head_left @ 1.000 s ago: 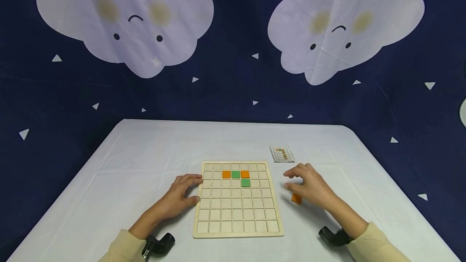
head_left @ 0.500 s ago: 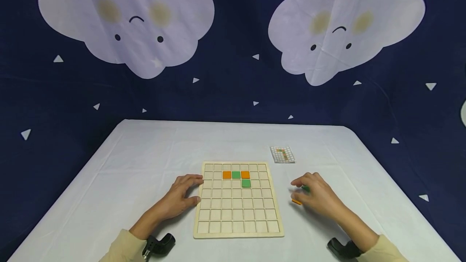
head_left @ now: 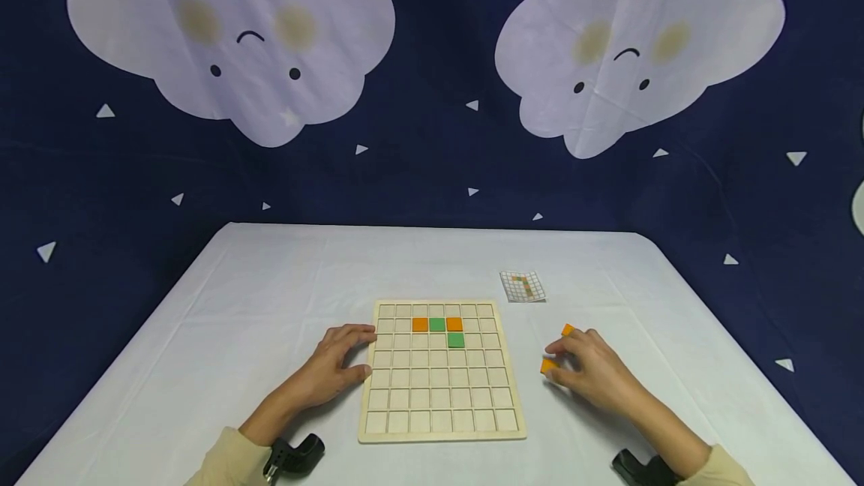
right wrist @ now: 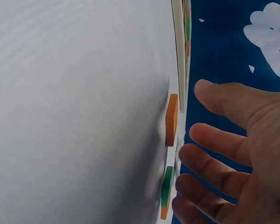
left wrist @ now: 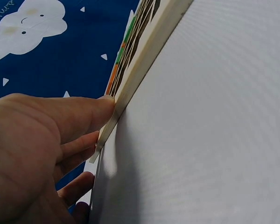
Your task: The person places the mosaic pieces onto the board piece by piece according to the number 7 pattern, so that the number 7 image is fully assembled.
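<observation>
A square wooden grid board [head_left: 432,443] lies on the table with orange and green tiles in some cells, among them a green tile [head_left: 455,340] below an orange tile [head_left: 454,325]. My left hand [head_left: 331,366] rests against the board's left edge; in the left wrist view its thumb [left wrist: 91,112] touches the rim. To the board's right, my right hand [head_left: 597,373] hovers low over loose tiles, fingers bent loosely and apart, holding nothing. A near orange tile [right wrist: 171,120] lies by the thumb. Beyond it are a green tile [right wrist: 166,186], hidden in the head view, and another orange tile [head_left: 568,330].
A small paper card [head_left: 523,286] printed with a coloured grid pattern lies behind the board on the right. White cloth covers the table [head_left: 270,268]. Black wrist mounts [head_left: 297,456] sit under both forearms. A dark blue cloud-print curtain [head_left: 432,171] hangs behind.
My right hand has moved right and toward me, staying over the loose tiles. The far orange tile now shows past its fingers; the green one is covered. My left hand and the board stayed put.
</observation>
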Demonstrator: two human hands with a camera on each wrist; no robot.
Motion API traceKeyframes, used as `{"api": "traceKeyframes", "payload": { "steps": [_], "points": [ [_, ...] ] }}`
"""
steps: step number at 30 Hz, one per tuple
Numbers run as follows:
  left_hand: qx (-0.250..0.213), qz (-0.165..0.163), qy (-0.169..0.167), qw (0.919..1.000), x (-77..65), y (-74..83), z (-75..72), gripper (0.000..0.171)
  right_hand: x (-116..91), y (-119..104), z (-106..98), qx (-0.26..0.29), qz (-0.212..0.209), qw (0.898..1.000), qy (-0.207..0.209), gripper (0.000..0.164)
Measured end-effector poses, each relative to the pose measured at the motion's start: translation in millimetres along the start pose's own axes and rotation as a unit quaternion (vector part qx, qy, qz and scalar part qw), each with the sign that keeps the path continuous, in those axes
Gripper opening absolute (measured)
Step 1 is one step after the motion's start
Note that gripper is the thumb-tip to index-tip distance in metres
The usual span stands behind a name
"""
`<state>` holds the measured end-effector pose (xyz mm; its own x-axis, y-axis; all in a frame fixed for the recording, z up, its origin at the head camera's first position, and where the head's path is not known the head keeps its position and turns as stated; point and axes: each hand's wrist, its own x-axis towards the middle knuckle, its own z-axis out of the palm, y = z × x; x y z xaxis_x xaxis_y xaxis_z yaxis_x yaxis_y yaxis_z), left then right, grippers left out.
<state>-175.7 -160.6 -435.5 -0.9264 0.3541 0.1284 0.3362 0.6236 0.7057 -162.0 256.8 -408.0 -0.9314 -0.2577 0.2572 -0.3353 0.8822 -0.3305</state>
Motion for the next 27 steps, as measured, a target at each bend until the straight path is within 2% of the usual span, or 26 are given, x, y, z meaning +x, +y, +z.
{"api": "traceKeyframes", "payload": {
  "steps": [7,13,27],
  "points": [
    [-0.001,0.005,0.002,1.0,-0.5,-0.5,0.0,0.046,-1.5,1.4,-0.7,-0.005,0.02,1.0,-0.023,0.027],
    [-0.005,-0.006,-0.002,1.0,-0.6,0.1,0.6,0.046,-2.4,3.8,0.6,-0.008,0.036,0.999,-0.033,0.027],
    [-0.004,0.0,0.0,1.0,0.0,-1.8,0.8,0.046,-2.6,9.1,2.1,-0.016,0.02,0.999,-0.028,0.023]
  ]
}}
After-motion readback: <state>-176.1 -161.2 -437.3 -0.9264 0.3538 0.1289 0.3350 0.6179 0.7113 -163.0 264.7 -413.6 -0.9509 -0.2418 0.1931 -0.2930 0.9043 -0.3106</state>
